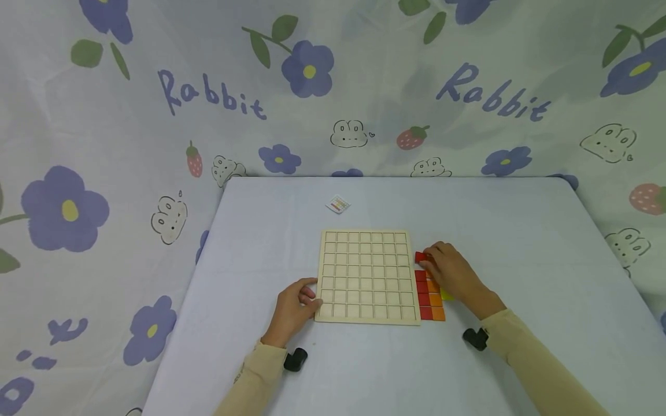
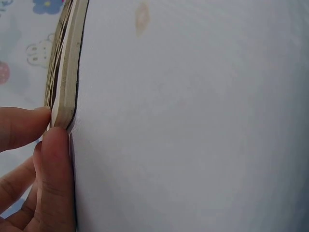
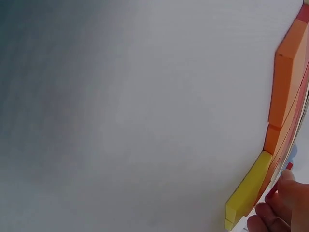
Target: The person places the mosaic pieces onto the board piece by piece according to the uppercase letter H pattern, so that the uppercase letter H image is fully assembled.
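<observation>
A square wooden grid board [image 1: 366, 277] lies flat, its cells bare. The left hand [image 1: 294, 309] grips its near left corner; in the left wrist view, digits of the left hand [image 2: 50, 164] meet the corner of the board [image 2: 72, 72] from two sides. Just off the board's right edge, the right hand [image 1: 455, 274] pinches a red piece [image 1: 420, 257], partly hidden by its fingers. The right wrist view shows the right hand [image 3: 285, 203] at the lower right, with red between its digits. Below it are red tiles [image 1: 422, 299], orange tiles [image 1: 437, 314] and yellow [image 1: 446, 294].
A small card [image 1: 339, 204] with a coloured pattern lies beyond the board on the white table [image 1: 260, 231]. A printed curtain [image 1: 307, 115] stands behind the table. Each wrist carries a small black device, one on the left [image 1: 296, 359] and one on the right [image 1: 476, 338].
</observation>
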Tool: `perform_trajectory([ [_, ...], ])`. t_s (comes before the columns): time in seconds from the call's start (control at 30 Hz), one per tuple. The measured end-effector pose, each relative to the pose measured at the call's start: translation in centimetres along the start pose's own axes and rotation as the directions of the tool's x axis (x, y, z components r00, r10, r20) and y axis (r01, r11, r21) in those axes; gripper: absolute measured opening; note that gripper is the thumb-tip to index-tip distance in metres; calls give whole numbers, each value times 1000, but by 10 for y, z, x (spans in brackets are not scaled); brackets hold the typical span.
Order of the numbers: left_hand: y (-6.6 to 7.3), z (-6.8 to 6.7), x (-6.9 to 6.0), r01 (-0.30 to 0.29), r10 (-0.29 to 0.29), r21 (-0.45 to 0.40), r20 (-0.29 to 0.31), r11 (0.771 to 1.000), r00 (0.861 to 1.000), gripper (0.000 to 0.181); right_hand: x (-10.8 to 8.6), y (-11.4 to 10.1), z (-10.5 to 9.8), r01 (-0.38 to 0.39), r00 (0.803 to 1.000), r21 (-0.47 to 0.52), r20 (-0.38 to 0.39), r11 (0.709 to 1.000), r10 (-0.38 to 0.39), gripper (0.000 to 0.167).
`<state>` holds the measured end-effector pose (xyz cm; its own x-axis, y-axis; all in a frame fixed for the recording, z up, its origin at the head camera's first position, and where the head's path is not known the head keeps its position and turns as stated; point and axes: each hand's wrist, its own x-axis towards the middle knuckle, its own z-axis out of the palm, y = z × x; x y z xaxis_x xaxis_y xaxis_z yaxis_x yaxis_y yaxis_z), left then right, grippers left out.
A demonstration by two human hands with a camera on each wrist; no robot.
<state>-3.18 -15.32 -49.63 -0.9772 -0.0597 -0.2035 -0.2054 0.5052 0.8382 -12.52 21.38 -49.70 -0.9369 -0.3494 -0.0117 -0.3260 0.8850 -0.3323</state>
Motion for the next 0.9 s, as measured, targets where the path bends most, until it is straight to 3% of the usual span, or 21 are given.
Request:
perform_trajectory([
  [0.37, -3, 0, 1, 8, -8, -16, 10, 1000, 1000, 47, 4, -11, -6, 48, 998, 49, -42, 998, -45, 38],
  [0.7, -3, -1, 0, 14, -13, -25, 15, 1000, 1000, 46, 16, -30, -11, 171, 979, -22, -106, 985, -172, 37],
  [0.9, -3, -1, 0, 12, -11, -40, 17, 999, 1000, 46, 28, -40, -10, 207, 975, -35, -79, 978, -209, 40],
])
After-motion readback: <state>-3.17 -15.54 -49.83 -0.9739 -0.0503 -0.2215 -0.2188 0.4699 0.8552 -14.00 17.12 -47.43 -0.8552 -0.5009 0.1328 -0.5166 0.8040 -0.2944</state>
